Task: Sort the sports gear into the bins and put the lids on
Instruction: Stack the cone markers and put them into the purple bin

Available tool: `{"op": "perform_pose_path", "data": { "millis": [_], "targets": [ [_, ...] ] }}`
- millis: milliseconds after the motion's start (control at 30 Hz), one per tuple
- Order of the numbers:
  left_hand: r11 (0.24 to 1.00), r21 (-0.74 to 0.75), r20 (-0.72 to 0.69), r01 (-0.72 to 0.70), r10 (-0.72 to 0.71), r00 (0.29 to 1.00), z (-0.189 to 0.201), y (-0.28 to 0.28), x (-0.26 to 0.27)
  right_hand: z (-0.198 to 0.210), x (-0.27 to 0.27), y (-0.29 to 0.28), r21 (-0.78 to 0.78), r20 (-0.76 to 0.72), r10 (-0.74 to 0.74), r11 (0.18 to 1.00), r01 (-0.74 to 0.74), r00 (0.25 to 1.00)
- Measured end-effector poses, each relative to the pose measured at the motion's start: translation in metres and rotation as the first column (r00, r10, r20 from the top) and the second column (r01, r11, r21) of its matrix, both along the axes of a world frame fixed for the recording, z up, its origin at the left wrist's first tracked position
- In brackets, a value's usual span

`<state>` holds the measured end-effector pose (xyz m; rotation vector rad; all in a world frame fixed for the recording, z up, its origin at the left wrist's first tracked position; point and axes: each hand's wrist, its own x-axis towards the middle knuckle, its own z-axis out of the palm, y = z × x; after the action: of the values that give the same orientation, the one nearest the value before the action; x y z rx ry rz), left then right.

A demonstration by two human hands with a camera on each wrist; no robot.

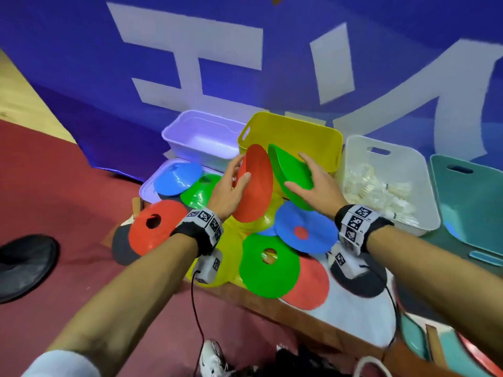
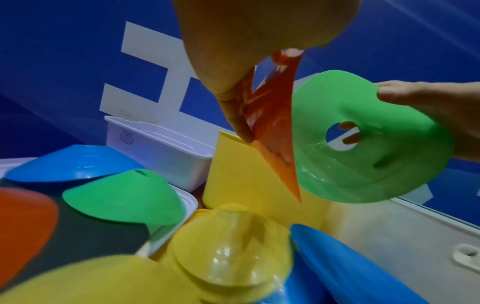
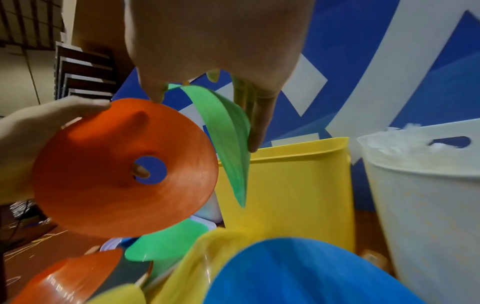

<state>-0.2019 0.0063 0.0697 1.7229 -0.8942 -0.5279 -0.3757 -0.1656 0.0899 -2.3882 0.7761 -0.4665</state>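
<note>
My left hand (image 1: 231, 186) grips a red disc cone (image 1: 254, 186) on edge, thumb on its near face, just in front of the yellow bin (image 1: 307, 131). My right hand (image 1: 313, 180) grips a green disc cone (image 1: 291, 175), tilted beside the red one. In the left wrist view the red cone (image 2: 272, 123) hangs from my fingers with the green cone (image 2: 363, 144) to its right. The right wrist view shows the green cone (image 3: 228, 133) edge-on, the red cone (image 3: 116, 170) at left and the yellow bin (image 3: 298, 185) behind. Several more cones lie in a pile (image 1: 272, 262) below.
A lavender bin (image 1: 201, 137) stands left of the yellow one, its lid (image 1: 148, 190) under a blue and a green cone. A white bin (image 1: 392, 191) of shuttlecocks and a teal bin (image 1: 473, 202) stand to the right. A blue banner (image 1: 81, 63) backs the bins.
</note>
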Motion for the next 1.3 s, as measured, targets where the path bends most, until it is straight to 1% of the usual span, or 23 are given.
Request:
{"op": "perform_pose_path", "data": {
  "millis": [133,233,400,567,633,700,833,900,1033,1133,1233,1300],
  "targets": [
    [1.0,0.019,0.02,-0.017,0.017,1.0,0.001,0.005,0.06,0.012,0.061,0.002,0.132,0.058,-0.086,0.988,0.078,0.995],
    [0.998,0.049,-0.007,-0.037,0.038,0.999,0.007,0.009,0.08,0.018,0.087,0.006,0.223,0.102,-0.119,0.97,0.094,0.988],
    [0.997,0.05,-0.023,-0.06,0.062,0.998,0.014,-0.003,0.096,0.017,0.115,0.006,0.245,0.099,-0.095,0.967,0.068,0.991],
    [0.999,0.04,-0.069,-0.035,0.037,0.997,0.018,-0.015,0.111,0.007,0.13,-0.011,0.331,0.122,-0.045,0.944,0.002,0.992],
    [0.998,0.018,-0.085,-0.066,0.067,0.994,0.024,-0.018,0.118,0.008,0.137,-0.02,0.354,0.158,-0.012,0.934,-0.046,0.987],
    [0.995,0.009,-0.079,-0.099,0.099,0.992,0.029,-0.021,0.126,0.012,0.148,-0.031,0.35,0.16,0.006,0.935,-0.062,0.987],
    [0.991,0.064,-0.148,-0.117,0.125,0.981,0.031,-0.026,0.138,0.008,0.163,-0.042,0.413,0.171,-0.028,0.909,-0.046,0.985],
    [0.989,0.06,-0.106,-0.133,0.138,0.985,0.028,-0.03,0.144,0.008,0.17,-0.045,0.42,0.155,-0.013,0.906,-0.054,0.988],
    [0.988,0.046,-0.208,-0.145,0.152,0.966,0.02,-0.037,0.163,0.012,0.192,-0.055,0.449,0.145,-0.03,0.893,-0.039,0.989],
    [0.986,0.046,-0.23,-0.161,0.167,0.959,0.018,-0.043,0.185,0.013,0.214,-0.059,0.489,0.15,-0.088,0.872,0.003,0.985],
    [0.989,0.03,-0.263,-0.144,0.147,0.954,0.013,-0.049,0.213,0.014,0.238,-0.06,0.505,0.155,-0.121,0.863,0.027,0.98],
    [0.988,0.052,-0.282,-0.146,0.155,0.947,0.005,-0.053,0.235,0.015,0.256,-0.06,0.517,0.15,-0.153,0.854,0.054,0.977]
  ]
}}
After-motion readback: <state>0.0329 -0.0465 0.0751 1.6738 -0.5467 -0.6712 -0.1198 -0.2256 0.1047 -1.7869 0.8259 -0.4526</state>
